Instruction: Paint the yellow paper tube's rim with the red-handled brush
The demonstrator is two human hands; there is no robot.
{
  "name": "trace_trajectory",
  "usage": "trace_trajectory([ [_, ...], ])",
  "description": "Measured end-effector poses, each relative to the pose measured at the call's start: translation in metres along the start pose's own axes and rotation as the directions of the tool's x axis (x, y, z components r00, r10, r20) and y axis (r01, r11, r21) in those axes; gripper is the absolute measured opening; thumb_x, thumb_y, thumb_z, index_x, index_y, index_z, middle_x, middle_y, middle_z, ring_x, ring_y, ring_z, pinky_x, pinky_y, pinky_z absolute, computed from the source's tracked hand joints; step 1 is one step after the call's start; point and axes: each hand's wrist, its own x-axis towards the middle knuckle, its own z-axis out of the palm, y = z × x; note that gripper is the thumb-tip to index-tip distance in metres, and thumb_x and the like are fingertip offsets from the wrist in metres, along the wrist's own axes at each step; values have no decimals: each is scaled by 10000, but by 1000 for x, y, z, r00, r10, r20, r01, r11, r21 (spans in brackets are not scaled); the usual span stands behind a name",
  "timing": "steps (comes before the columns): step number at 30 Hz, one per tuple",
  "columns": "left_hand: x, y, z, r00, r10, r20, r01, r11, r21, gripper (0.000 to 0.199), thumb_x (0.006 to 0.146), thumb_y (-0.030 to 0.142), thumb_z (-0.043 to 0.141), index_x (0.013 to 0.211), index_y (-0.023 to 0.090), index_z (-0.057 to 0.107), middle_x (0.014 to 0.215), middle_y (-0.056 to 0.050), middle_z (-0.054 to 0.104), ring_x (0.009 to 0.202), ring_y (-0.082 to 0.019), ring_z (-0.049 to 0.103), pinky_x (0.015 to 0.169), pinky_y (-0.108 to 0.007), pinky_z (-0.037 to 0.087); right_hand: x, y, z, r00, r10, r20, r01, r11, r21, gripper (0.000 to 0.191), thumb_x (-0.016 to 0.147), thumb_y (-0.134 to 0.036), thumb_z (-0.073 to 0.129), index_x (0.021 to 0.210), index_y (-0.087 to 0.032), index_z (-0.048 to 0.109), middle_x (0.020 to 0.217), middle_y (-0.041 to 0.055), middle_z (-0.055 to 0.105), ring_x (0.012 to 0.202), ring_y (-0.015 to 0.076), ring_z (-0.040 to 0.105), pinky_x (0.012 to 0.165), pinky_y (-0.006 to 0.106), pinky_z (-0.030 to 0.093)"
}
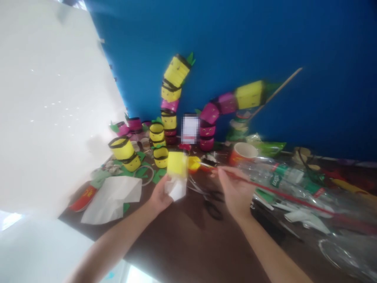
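Yellow-and-white piece (176, 164): it is showing yellow over its upper part and white below; blur is hiding whether the white is bare surface or paper.
Coverage: the yellow part is looking largely covered, the white part uncovered; no face is showing on the side in view.
Finished-looking pieces: a yellow cup (157, 133) and a wide yellow cup (121, 149) are carrying dark bands, so by comparison the held piece is seeming less complete.
Way it points: its yellow end is facing up and toward the blue wall (235, 43), its white end down toward the person.
Long axis: it is running close to upright, with only a slight lean.
Place: the piece is being held above the dark table (188, 243), just left of the yellow paint pot (193, 163).
Left hand (161, 195): its fingers are closing around the white lower part, holding the piece from the side.
Right hand (238, 192): it is gripping a red-handled brush (273, 191), fingers closed on the handle, the tip reaching toward the paint pot; contact with the paint is not showing clearly.
Nearby: scissors (213, 209) are lying between the forearms, and clear bottles (265, 171) are lying to the right.
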Motion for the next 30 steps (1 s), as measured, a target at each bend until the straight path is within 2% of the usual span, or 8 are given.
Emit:
trace_trajectory([
  [4,-3,5,14,995,-102,-11,100,986,-134,316,763,339,605,1003,134,622,861,-76,714,847,-231,668,831,-342,504,-17,-19,1,992,-123,34,125,992,-37,36,766,-196,638,802,-194,629,720,28,708,640,157,687,636,276,586],
  [7,-7,7,19,991,-128,-34,122,982,-144,256,782,314,577,933,118,643,842,-80,718,797,-220,672,840,-352,496,-22,-26,3,984,-168,53,169,985,-18,43,773,-175,626,808,-201,625,747,29,709,646,154,686,637,274,592],
  [11,-10,8,20,995,-103,-8,101,986,-129,218,777,289,580,881,114,657,821,-76,719,784,-208,672,846,-341,490,-23,-27,6,982,-171,75,173,985,-19,34,777,-179,616,804,-197,625,791,34,712,691,155,691,646,258,594],
  [16,-8,4,14,991,-72,112,83,992,-96,288,761,285,606,956,79,654,877,-92,720,798,-202,669,839,-325,489,-23,-19,7,968,-235,89,233,972,30,19,767,-218,626,773,-201,620,762,30,710,652,153,689,590,241,591],
  [20,-6,1,8,985,-59,159,73,994,-80,295,776,259,588,1005,81,644,934,-96,713,841,-206,664,842,-328,485,-24,-15,8,963,-259,74,258,966,22,42,752,-181,630,791,-195,622,778,36,713,661,155,693,604,241,592],
  [25,-6,0,5,986,-42,161,51,997,-53,301,761,232,603,1029,99,635,967,-94,705,872,-210,658,850,-325,477,-25,-15,9,955,-289,72,294,953,-73,61,750,-157,617,783,-208,615,766,26,713,638,148,687,574,236,581],
  [30,-5,0,5,983,-23,180,30,999,-36,325,761,244,605,1053,103,619,1002,-102,691,914,-229,650,871,-336,462,-27,-10,5,937,-304,174,324,940,-104,88,724,-129,622,757,-207,597,750,25,705,633,146,679,575,238,567],
])
